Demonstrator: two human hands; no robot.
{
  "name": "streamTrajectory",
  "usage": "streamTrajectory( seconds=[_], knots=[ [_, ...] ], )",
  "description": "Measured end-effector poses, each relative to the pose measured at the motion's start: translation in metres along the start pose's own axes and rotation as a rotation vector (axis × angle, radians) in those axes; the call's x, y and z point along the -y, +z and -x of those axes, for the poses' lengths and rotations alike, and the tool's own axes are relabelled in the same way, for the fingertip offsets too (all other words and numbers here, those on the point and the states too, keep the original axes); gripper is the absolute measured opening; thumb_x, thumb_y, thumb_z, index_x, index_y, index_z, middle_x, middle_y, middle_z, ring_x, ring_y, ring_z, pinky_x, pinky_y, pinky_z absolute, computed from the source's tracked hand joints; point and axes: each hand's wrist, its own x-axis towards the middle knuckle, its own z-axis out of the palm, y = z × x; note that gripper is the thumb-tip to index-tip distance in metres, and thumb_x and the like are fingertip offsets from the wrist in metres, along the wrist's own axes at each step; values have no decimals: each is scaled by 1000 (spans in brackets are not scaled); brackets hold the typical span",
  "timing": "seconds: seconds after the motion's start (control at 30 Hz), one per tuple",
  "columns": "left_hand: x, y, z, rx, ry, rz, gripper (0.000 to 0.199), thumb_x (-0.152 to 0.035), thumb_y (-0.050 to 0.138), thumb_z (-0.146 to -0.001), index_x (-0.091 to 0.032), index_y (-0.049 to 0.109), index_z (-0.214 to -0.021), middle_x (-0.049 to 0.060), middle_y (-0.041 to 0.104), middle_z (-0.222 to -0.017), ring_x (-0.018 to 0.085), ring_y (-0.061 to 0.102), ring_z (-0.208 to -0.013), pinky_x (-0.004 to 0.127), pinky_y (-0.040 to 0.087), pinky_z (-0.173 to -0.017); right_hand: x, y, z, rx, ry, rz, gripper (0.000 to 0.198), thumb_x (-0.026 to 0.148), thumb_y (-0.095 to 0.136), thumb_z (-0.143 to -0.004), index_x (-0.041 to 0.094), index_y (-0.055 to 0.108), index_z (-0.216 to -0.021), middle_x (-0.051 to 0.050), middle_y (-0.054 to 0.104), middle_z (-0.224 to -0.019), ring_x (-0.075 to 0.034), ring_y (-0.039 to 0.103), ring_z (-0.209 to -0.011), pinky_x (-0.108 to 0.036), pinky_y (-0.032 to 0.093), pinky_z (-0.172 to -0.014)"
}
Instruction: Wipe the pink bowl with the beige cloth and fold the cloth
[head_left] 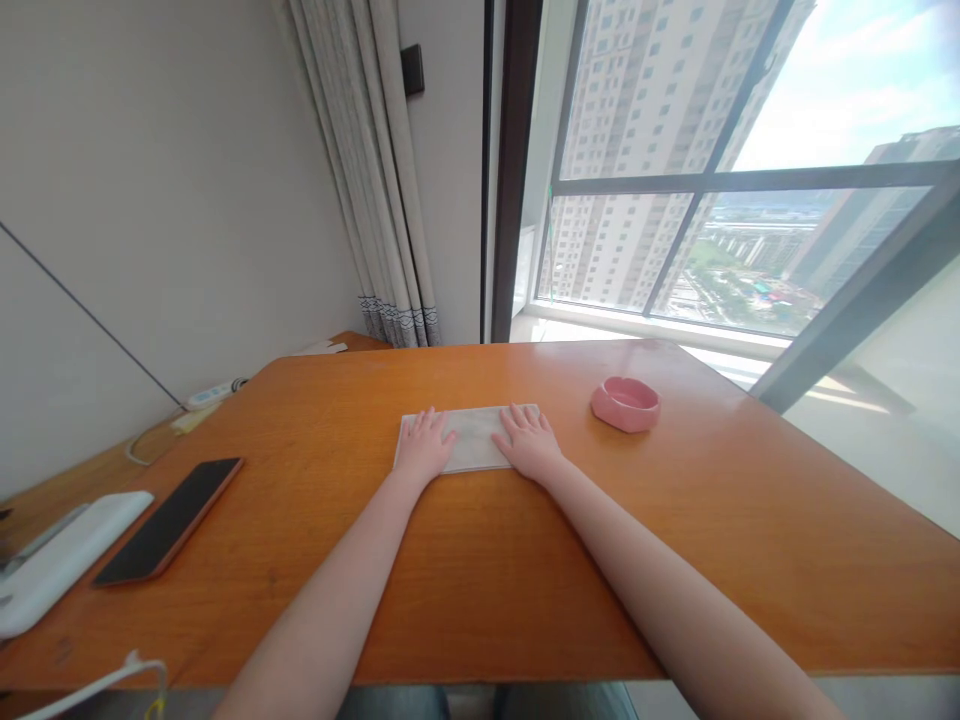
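A flat white rectangle (475, 438), which looks like a folded cloth or tissue, lies on the wooden table in front of me. My left hand (424, 445) rests flat on its left end with the fingers spread. On the right end lies my right hand (529, 443), palm down, fingers apart. Neither hand grips anything. Between the hands the white middle part shows; both ends are partly hidden under my palms.
A pink angular bowl (627, 404) stands right of my right hand. At the left lie a dark phone-like slab (171, 522) and a white device (71, 560). A power strip (214, 395) sits by the wall. The table (480, 580) ends near my lap.
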Motion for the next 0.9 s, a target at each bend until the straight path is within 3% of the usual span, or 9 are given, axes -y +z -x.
streamTrajectory(
  seconds=[0.13,0.27,0.37,0.53,0.63,0.77,0.9],
  knots=[
    [13,-8,0,-25,-153,-80,52,-44,32,-89,-18,44,-133,18,31,-148,33,24,-138,56,14,-109,-3,7,-3,56,143,25,72,60,28,-88,15,25,-145,-15,15,-154,-32,10,-142,-49,11,-111],
    [22,-27,5,-154,-267,-170,46,-40,41,-84,-12,52,-120,25,49,-128,39,44,-122,54,36,-95,1,10,-3,13,229,49,74,59,27,-88,11,25,-145,-19,17,-153,-34,11,-141,-51,12,-111],
    [26,-35,4,-130,-370,-158,40,-43,47,-79,-11,59,-100,25,59,-108,39,54,-106,51,43,-83,2,11,-3,-16,250,53,74,58,29,-88,10,26,-145,-19,20,-152,-34,13,-141,-51,12,-110],
    [23,-28,-2,-45,-303,-16,25,-41,56,-71,-18,56,-81,18,63,-97,37,57,-101,50,42,-84,2,11,-3,-13,245,39,74,57,28,-88,10,27,-145,-19,20,-152,-35,13,-140,-52,11,-110],
    [19,-25,-5,-40,-285,320,31,-32,60,-68,-20,53,-95,11,64,-88,29,62,-88,41,45,-79,1,10,-3,-27,231,26,73,56,30,-88,10,27,-144,-19,20,-152,-35,12,-140,-51,12,-110],
    [18,-25,-7,-131,-250,677,69,-18,63,-64,-19,37,-128,11,61,-102,21,61,-88,34,47,-80,-2,10,-5,-82,205,4,71,52,34,-89,10,24,-145,-20,20,-151,-33,16,-140,-47,16,-110],
    [24,-22,-11,-177,-400,890,81,-11,58,-64,-21,25,-138,12,55,-114,18,61,-92,29,49,-77,-1,8,-6,-106,203,-5,67,46,36,-88,7,30,-142,-21,26,-149,-34,19,-139,-48,17,-110]
  ],
)
